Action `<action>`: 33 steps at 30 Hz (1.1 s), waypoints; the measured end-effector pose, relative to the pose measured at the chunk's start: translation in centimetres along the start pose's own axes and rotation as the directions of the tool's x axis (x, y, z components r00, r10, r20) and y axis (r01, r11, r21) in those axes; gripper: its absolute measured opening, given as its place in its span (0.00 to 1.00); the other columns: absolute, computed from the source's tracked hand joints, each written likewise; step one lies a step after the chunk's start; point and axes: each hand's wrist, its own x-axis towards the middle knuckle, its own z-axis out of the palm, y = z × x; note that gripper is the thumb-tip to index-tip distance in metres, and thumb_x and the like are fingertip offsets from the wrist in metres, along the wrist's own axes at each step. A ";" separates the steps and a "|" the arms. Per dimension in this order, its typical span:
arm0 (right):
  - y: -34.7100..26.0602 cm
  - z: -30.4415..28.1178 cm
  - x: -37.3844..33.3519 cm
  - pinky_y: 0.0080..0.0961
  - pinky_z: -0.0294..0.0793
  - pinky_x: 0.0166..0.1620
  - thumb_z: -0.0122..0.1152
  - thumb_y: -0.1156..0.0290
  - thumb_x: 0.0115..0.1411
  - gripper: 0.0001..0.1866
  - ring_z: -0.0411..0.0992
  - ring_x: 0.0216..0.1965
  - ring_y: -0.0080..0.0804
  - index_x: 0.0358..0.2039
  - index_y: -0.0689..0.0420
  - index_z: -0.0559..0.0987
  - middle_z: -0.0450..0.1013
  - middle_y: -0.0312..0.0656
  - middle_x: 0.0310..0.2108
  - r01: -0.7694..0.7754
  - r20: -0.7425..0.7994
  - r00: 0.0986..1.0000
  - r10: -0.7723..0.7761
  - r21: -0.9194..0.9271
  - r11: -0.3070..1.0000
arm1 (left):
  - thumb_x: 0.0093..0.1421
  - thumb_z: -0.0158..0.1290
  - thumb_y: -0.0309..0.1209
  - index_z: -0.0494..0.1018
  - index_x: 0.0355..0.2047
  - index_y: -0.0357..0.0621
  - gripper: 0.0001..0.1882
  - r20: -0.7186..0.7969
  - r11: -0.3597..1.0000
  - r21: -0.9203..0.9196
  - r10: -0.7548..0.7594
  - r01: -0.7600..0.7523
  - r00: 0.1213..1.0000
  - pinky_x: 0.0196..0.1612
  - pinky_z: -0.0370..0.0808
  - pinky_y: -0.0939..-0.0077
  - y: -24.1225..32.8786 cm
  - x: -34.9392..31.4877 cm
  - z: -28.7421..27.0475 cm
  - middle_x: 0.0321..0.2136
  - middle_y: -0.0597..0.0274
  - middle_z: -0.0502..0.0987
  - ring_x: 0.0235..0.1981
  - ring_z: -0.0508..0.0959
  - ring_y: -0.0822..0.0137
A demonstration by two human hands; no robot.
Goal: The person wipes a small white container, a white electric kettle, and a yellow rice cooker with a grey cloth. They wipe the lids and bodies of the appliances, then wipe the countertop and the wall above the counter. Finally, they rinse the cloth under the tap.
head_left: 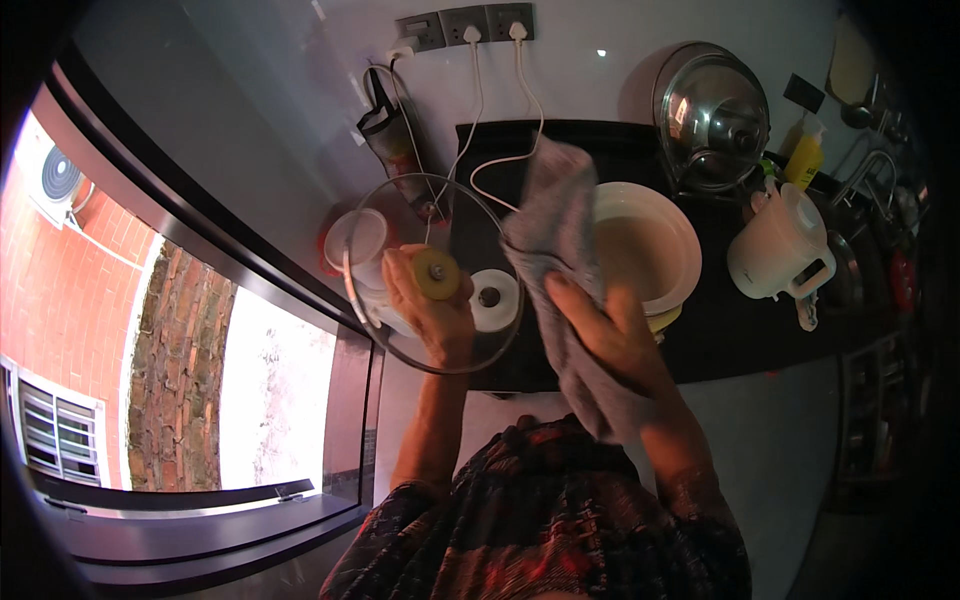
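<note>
My left hand [425,310] is closed around the yellow knob [437,273] of a clear glass lid [385,355]. The hand shows through the glass, and a metal screw sits in the middle of the knob. A grey cloth [560,215] hangs from my right hand [610,335], which grips it with the thumb on top. The cloth is just right of the lid's rim. Beyond my right hand stands a round cream pot [685,250] without a lid. Partly behind the glass is a small white appliance with a dark knob [495,305].
A white kettle [785,245] stands right on the dark counter [620,135]. A large pot lid [715,115] leans against the wall, near a yellow bottle [805,155]. White cords run from the wall sockets [465,25]. A lidded container [357,235] is beside the open window [340,420].
</note>
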 end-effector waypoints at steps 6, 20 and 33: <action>3.3 2.6 0.9 0.33 0.68 0.49 0.63 0.70 0.53 0.20 0.68 0.46 0.49 0.45 0.65 0.72 0.66 0.52 0.49 0.715 0.343 0.678 -0.650 -0.514 0.474 | 0.54 0.59 0.23 0.62 0.52 0.31 0.26 0.247 0.695 -0.505 -0.452 0.512 0.857 0.35 0.74 0.75 3.2 -1.4 0.5 0.38 0.56 0.71 0.37 0.74 0.66; 4.9 -13.2 -9.5 0.24 0.73 0.44 0.59 0.68 0.57 0.24 0.72 0.42 0.28 0.53 0.60 0.67 0.71 0.40 0.44 0.246 -0.672 0.716 -0.190 -0.011 0.969 | 0.62 0.48 0.26 0.68 0.33 0.40 0.03 0.251 0.870 -0.470 -0.033 0.151 0.968 0.23 0.68 0.80 4.2 1.5 6.4 0.28 0.66 0.67 0.25 0.67 0.77; 12.2 -15.6 -15.9 0.26 0.70 0.50 0.53 0.71 0.61 0.22 0.71 0.46 0.29 0.56 0.62 0.67 0.71 0.42 0.47 -0.031 -0.591 0.792 0.157 0.217 0.976 | 0.52 0.61 0.28 0.72 0.29 0.39 0.09 0.631 0.841 -0.469 0.533 -0.270 0.564 0.24 0.75 0.70 8.0 -3.5 17.9 0.27 0.59 0.70 0.23 0.76 0.62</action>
